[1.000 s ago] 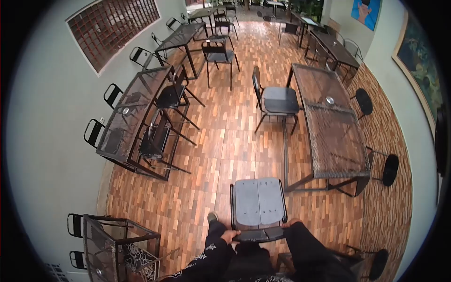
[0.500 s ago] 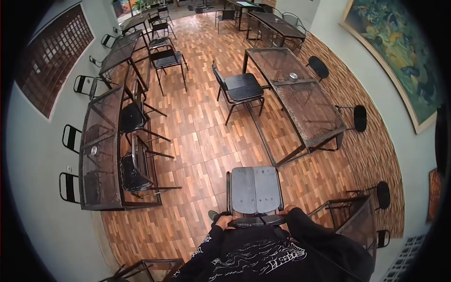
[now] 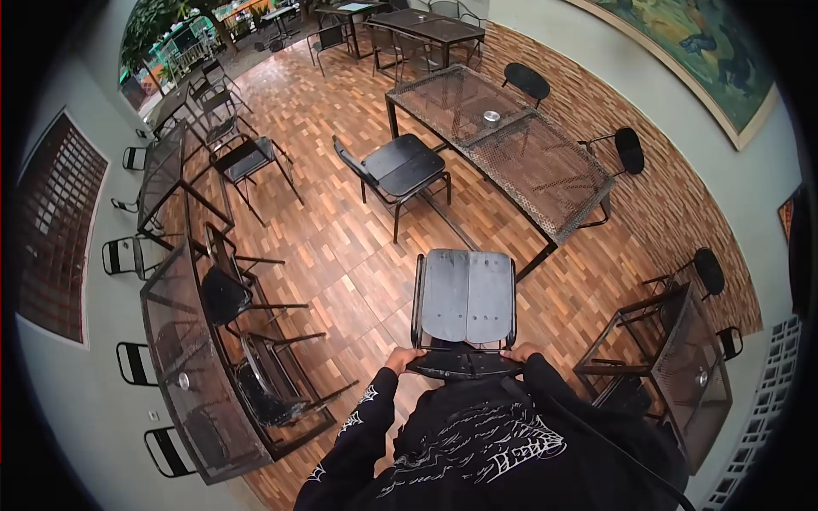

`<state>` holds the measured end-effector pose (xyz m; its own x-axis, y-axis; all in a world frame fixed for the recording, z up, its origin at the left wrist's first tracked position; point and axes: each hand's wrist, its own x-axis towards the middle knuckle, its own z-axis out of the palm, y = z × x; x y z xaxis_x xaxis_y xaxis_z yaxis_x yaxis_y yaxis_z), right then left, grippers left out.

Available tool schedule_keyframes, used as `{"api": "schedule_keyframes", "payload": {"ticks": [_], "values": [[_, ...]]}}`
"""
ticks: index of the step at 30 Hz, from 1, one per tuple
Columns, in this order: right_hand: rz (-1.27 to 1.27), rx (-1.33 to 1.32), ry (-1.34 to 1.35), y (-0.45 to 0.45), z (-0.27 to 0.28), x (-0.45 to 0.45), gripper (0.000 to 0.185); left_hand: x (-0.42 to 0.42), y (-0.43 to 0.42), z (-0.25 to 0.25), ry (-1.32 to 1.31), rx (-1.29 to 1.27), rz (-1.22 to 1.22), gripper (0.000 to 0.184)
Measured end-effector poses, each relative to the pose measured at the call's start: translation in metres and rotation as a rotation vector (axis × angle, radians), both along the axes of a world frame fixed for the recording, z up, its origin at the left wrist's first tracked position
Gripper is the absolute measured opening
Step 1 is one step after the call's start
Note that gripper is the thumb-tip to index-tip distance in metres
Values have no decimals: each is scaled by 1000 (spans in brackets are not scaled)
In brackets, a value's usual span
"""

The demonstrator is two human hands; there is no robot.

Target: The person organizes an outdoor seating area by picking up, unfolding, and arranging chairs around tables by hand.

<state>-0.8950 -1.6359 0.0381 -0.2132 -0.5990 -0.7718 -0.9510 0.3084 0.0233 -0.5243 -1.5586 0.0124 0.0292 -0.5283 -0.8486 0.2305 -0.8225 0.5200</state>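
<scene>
1. In the head view, a knock looks the likeliest trouble: the held chair (image 3: 469,294) sits near a leg (image 3: 537,261) of the mesh-topped table (image 3: 584,192), so a swing to your right could bring them together.
2. Another chair (image 3: 402,166) stands beyond, ahead and slightly to your left; pushing straight on too far might bump it.
3. You cannot tell here whether the held chair's feet touch the floor (image 3: 349,255); if they do, an uneven push from your two hands could twist it or make it scrape.
4. Your left hand (image 3: 404,359) is curled around the left end of the backrest (image 3: 464,364); your right hand (image 3: 522,351) grips the right end, its fingers partly hidden.
5. The backrest spans between your hands, while the seat (image 3: 447,294) reaches forward, beyond your fingers.
</scene>
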Motion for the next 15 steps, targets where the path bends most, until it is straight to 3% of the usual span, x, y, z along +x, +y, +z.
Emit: {"api": "schedule_keyframes", "payload": {"ticks": [2,4,5,6,8,11,14,15], "values": [[-55,47,-38,-42,-45,2,88,23,-57,-30,43,66,-44,29],[-130,139,-91,-81,-76,-3,85,32,-109,-13,44,77,-142,29],[-201,186,-112,-95,-9,15,83,35,-129,-9,50,58,-176,29],[-200,105,-74,-103,-3,22,82,37,-147,5,32,43,-184,29],[-269,58,-46,-121,13,35,82,50,-186,-28,13,52,-241,29],[-308,67,-12,-150,7,44,85,54,-239,11,-32,64,-321,28],[-382,114,-35,-177,2,57,87,75,-294,2,20,172,-436,28],[-386,110,0,-185,5,67,70,83,-310,5,92,107,-469,32]]}}
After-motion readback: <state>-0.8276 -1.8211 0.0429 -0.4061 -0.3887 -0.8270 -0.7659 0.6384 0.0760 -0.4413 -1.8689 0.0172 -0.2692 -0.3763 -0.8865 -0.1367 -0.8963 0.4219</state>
